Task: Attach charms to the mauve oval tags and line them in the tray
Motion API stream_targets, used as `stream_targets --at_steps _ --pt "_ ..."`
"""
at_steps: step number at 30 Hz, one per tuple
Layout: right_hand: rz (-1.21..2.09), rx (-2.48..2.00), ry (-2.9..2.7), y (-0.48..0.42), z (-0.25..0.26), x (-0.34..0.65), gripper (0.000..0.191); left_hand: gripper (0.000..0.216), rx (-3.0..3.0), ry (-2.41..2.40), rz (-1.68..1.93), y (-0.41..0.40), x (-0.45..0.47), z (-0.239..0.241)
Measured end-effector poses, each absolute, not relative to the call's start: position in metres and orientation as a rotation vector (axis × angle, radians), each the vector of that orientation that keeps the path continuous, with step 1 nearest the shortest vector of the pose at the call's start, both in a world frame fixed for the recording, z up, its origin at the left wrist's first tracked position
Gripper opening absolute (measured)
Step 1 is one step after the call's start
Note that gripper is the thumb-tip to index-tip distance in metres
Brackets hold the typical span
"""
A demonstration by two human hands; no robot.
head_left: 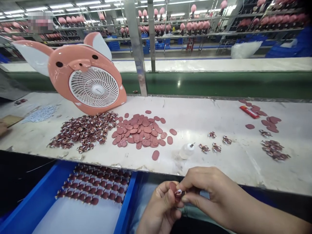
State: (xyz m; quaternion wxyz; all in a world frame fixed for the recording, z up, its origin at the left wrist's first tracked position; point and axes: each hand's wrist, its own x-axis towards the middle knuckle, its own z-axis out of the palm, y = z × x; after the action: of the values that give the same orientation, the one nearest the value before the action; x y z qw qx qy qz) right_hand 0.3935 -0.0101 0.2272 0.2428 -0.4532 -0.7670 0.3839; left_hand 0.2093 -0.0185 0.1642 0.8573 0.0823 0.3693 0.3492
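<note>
My left hand, low in the view, pinches a reddish-brown oval disc between thumb and fingers. Against that disc, my right hand holds a small brown-and-white figure in its fingertips; the fingers hide part of both pieces. On the bench just beyond stands a white squeeze bottle with a thin needle tip. Several loose small figures lie right of the bottle. Left of it spreads a pile of oval discs, and farther left a heap of brown figures.
A pink animal-shaped fan stands behind the heaps. Below the bench edge, a blue tray holds rows of brown pieces on a white sheet. More discs and a red packet lie right. Another person's hand shows far left.
</note>
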Motion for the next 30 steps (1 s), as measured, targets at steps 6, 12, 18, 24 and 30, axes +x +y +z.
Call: stream_targets --at_steps 6,12,18,24,30 --pt "1.0 -1.185 -2.089 -0.013 0.233 0.396 0.009 0.046 0.179 0.763 0.748 -0.022 0.211 0.165" --pt "0.988 -1.211 -2.117 -0.014 0.237 0.397 0.01 0.042 0.196 0.743 0.747 -0.022 0.211 0.168" --pt "0.985 -1.179 -2.125 -0.01 0.238 0.397 0.013 0.041 0.213 0.718 0.75 -0.02 0.211 0.169" --pt "1.011 -1.138 -2.12 -0.009 0.24 0.397 0.014 0.039 0.27 0.702 0.761 -0.021 0.21 0.167" --pt "0.97 -1.039 -2.163 -0.021 0.244 0.4 0.019 0.037 0.308 0.676 0.776 -0.021 0.207 0.184"
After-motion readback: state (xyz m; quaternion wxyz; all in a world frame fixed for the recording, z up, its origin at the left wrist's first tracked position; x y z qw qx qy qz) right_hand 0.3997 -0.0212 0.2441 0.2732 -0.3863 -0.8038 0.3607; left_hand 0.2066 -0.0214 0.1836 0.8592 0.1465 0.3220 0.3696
